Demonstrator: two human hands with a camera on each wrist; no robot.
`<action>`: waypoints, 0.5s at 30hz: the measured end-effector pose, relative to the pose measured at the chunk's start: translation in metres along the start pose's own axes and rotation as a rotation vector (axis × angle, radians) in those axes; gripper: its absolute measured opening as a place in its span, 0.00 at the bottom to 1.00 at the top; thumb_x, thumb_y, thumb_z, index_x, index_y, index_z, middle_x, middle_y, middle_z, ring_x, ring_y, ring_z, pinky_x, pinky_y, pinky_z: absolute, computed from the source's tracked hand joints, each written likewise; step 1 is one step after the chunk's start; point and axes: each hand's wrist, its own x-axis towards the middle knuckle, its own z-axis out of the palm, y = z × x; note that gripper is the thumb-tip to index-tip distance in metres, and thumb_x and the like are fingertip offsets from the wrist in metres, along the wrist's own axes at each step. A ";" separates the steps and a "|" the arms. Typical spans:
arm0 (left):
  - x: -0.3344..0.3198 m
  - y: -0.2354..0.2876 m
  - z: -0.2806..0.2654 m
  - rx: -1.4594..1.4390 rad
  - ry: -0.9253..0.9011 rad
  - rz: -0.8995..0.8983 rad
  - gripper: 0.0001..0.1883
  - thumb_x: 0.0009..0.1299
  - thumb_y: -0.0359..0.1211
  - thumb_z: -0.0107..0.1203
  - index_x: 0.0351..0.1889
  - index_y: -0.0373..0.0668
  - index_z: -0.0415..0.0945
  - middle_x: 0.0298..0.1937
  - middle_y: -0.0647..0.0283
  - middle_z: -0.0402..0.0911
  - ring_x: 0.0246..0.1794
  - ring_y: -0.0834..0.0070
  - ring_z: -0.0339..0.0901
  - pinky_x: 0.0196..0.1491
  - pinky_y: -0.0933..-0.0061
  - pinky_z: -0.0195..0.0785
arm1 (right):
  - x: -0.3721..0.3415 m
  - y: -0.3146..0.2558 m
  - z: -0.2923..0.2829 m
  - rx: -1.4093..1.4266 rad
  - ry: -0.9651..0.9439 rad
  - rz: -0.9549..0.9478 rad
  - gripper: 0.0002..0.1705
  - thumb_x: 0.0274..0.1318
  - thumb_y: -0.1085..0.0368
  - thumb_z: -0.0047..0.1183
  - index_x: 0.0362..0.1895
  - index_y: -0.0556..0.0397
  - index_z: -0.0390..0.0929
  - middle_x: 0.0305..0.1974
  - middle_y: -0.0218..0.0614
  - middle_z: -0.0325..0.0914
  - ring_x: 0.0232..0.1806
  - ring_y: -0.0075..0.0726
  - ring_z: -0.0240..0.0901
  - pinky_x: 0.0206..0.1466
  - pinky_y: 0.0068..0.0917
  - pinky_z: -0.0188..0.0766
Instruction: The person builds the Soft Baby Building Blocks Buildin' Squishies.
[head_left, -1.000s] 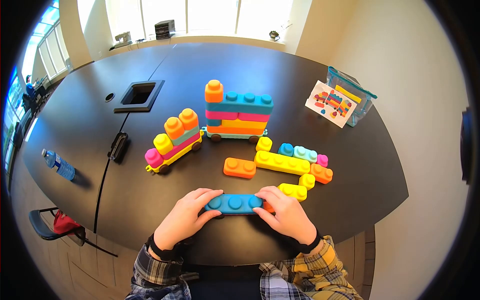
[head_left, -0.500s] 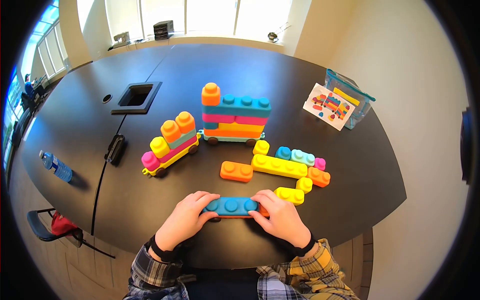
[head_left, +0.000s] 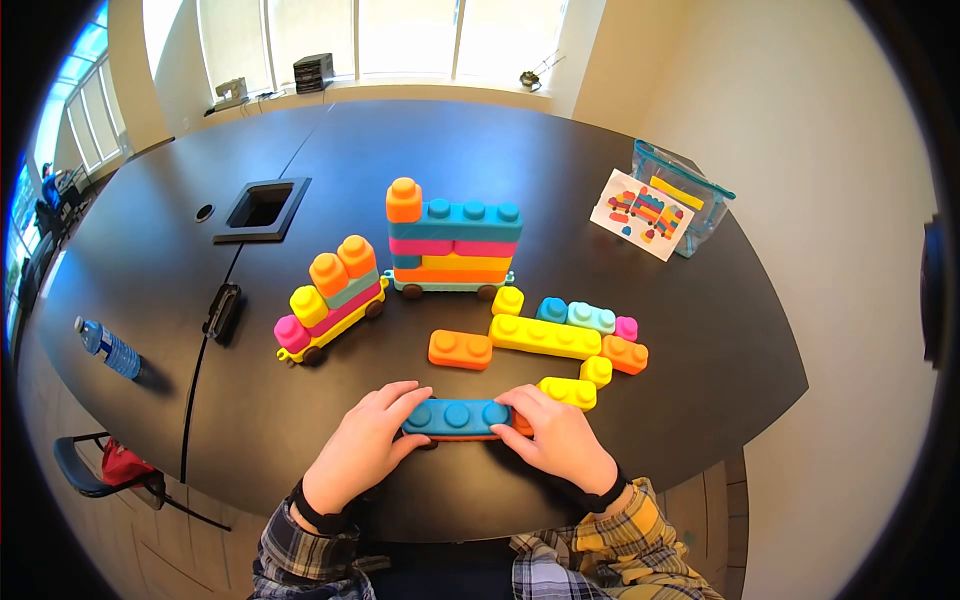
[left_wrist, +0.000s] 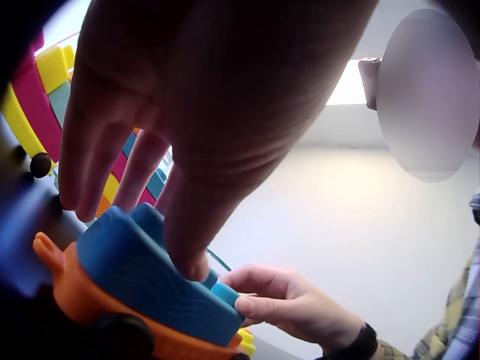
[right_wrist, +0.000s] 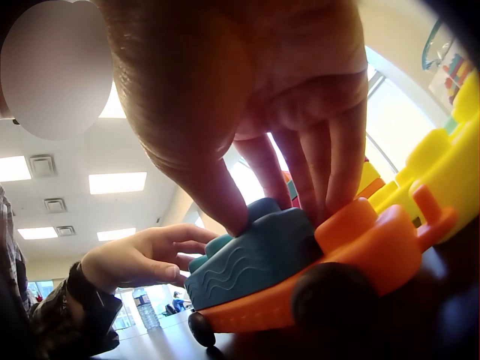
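A long blue block (head_left: 456, 415) with three studs on top sits on an orange wheeled base (right_wrist: 255, 304) with black wheels, close to the near table edge. My left hand (head_left: 362, 440) holds its left end, thumb on the near side and fingers on the far side. At the other end my right hand (head_left: 560, 435) pinches the block between thumb and fingers. One bare orange stud (right_wrist: 349, 225) of the base shows beside the block in the right wrist view. Beyond my hands stand a yellow wheeled car (head_left: 335, 305) with stacked blocks and a taller loaded car (head_left: 452, 245).
Loose blocks lie ahead and to the right, among them an orange block (head_left: 460, 349) and a long yellow block (head_left: 545, 337). A picture card (head_left: 640, 213) leans on a clear bag (head_left: 708, 215). At left are a water bottle (head_left: 107, 347) and a black object (head_left: 222, 313).
The head view has shifted, so the table things appear further left and lower. Both hands have stayed on the blue block, with little movement of their own.
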 end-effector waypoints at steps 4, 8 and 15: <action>-0.001 -0.008 0.003 -0.004 -0.030 -0.024 0.22 0.66 0.29 0.69 0.58 0.41 0.80 0.57 0.53 0.83 0.57 0.48 0.81 0.59 0.55 0.77 | 0.000 0.001 0.001 0.011 -0.021 0.011 0.18 0.62 0.60 0.67 0.52 0.53 0.80 0.47 0.41 0.83 0.46 0.53 0.83 0.48 0.39 0.81; -0.001 -0.009 0.004 -0.011 -0.044 -0.039 0.19 0.67 0.28 0.68 0.56 0.40 0.80 0.55 0.53 0.84 0.55 0.48 0.82 0.57 0.55 0.77 | 0.004 0.008 -0.026 0.085 -0.059 -0.037 0.23 0.62 0.59 0.68 0.57 0.55 0.80 0.51 0.45 0.84 0.51 0.54 0.83 0.55 0.39 0.80; -0.002 -0.008 0.008 -0.019 -0.043 -0.047 0.19 0.67 0.28 0.67 0.56 0.40 0.79 0.55 0.54 0.83 0.55 0.48 0.82 0.56 0.56 0.78 | 0.048 0.066 -0.076 -0.260 0.070 -0.044 0.17 0.62 0.57 0.66 0.48 0.54 0.83 0.45 0.46 0.83 0.46 0.56 0.83 0.49 0.44 0.79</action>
